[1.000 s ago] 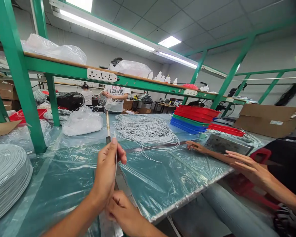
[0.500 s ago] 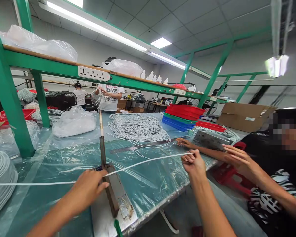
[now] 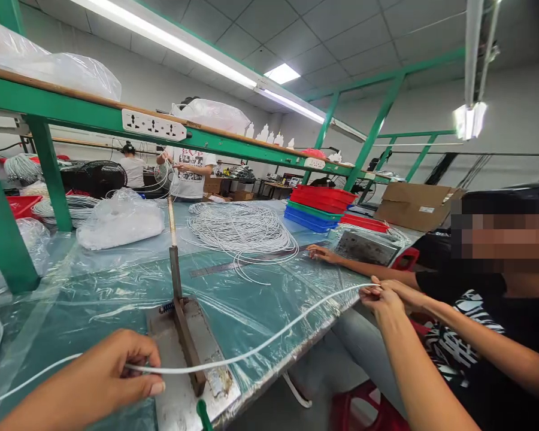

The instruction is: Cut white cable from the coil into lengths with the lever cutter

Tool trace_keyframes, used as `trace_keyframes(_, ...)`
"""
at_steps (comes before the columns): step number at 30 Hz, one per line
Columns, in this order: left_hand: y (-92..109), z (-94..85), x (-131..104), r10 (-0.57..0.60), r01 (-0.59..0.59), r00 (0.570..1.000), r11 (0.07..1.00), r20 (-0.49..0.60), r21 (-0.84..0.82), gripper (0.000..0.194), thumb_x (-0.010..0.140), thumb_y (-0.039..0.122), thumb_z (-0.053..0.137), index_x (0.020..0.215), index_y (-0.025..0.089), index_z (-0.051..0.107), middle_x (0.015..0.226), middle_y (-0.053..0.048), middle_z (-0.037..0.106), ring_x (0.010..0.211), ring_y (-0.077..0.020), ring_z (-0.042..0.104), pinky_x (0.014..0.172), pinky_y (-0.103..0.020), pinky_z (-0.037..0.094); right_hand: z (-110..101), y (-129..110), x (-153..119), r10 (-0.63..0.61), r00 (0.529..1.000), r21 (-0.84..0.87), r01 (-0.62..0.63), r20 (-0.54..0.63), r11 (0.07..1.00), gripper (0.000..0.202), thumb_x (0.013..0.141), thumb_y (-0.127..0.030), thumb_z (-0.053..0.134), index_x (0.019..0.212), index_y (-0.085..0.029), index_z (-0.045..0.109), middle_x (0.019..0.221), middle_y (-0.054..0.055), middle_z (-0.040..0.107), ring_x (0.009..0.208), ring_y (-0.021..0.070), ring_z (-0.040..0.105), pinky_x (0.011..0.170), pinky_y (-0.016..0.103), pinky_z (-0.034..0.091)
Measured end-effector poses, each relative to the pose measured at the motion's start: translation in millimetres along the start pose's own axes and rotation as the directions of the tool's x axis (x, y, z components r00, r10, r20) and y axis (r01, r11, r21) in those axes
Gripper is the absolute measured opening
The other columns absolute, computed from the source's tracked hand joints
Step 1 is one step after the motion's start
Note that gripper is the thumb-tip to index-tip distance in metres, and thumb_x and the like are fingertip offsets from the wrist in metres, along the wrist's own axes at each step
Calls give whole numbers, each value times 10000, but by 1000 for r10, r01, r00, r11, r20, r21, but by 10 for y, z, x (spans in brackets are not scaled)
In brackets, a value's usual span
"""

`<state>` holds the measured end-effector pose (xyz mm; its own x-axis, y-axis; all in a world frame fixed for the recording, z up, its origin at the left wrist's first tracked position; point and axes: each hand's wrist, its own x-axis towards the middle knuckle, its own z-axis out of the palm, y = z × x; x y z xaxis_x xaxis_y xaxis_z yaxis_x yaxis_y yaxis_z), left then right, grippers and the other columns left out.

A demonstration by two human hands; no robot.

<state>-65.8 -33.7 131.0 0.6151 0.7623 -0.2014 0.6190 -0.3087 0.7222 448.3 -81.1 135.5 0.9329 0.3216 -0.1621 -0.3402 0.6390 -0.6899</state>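
Note:
A white cable (image 3: 269, 340) runs in a slack curve between my hands, passing over the lever cutter (image 3: 186, 335). My left hand (image 3: 117, 371), at lower left, is closed around it beside the cutter's metal base. Past the table's front edge, my right hand (image 3: 384, 299) pinches the cable near its far end. A co-worker's hand (image 3: 404, 292) meets my right hand there; which of us holds the very tip is hidden. The cutter's long handle stands upright, and its green-tipped end points at me.
A big coil of white cable (image 3: 242, 230) lies mid-table by a steel ruler (image 3: 215, 269). Stacked red, green and blue trays (image 3: 317, 209) stand behind. A green shelf frame (image 3: 94, 123) crosses overhead. The co-worker sits at right, one forearm on the table, near a red stool (image 3: 363, 407).
My right hand has carried the cable rightward to meet the co-worker's hand. My left hand has shifted left and nearer, and the cable now sags over the cutter. The view has turned right.

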Motion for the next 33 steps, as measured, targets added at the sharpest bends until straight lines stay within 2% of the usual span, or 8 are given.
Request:
trace_keyframes(4,185,-9,-37,11,-17,998,993,-56,-116,487,765,582,458,1112,253,555,844,-21,562,803,-206,514,669,-268,419,129,226,-571,268,963,4,-268,15,963,341,965,-263,244,899,-105,538,706,13,541,521,73,526,428,177,455)
trace_keyframes(7,376,108,-46,110,-112,994,989,-26,-94,462,786,507,490,1233,396,465,1197,-6,520,1098,-257,456,901,-349,399,154,514,-1396,405,890,4,-415,210,910,309,940,-243,272,945,-115,554,770,62,597,643,110,604,553,234,536)
trace_keyframes(11,568,496,83,254,-277,953,951,163,140,475,796,328,536,1239,473,442,1176,-10,553,1061,-264,510,927,-392,400,148,852,-2370,425,728,43,-527,539,849,429,880,-462,389,1234,-229,456,1127,108,585,994,186,601,799,343,529)
trace_keyframes(14,533,825,262,310,-368,921,891,236,267,545,799,388,549,1310,429,365,1103,-63,577,934,-268,573,828,-380,465,191,992,-2613,471,658,75,-624,587,778,508,850,-506,419,1274,-226,418,1168,103,570,1053,191,575,863,356,498)
trace_keyframes(18,376,1038,386,449,-467,884,845,128,262,718,754,555,562,1367,426,212,1068,-53,566,872,-232,589,769,-319,489,285,1035,-2552,463,691,158,-634,556,757,405,873,-448,401,1194,-214,479,1006,66,628,933,152,622,815,315,515)
trace_keyframes(21,364,1070,389,448,-472,881,811,153,347,712,788,531,532,1379,437,148,1026,-60,562,832,-229,611,705,-304,500,327,1021,-2532,453,713,169,-616,535,770,361,872,-440,401,1127,-211,516,959,53,635,886,141,631,779,299,523)
trace_keyframes(27,408,1226,411,527,-469,850,736,23,489,730,755,592,532,1380,394,212,946,-55,580,781,-236,623,602,-259,482,362,1015,-2604,385,765,137,-518,516,844,304,860,-424,411,1042,-228,554,895,25,638,803,112,624,713,262,522)
trace_keyframes(33,494,1087,293,515,-470,857,752,34,462,629,816,557,468,1374,375,244,923,-54,603,701,-215,632,571,-258,481,392,994,-2643,235,839,164,-354,490,921,249,814,-377,464,969,-230,591,775,-18,612,638,84,588,575,205,505)
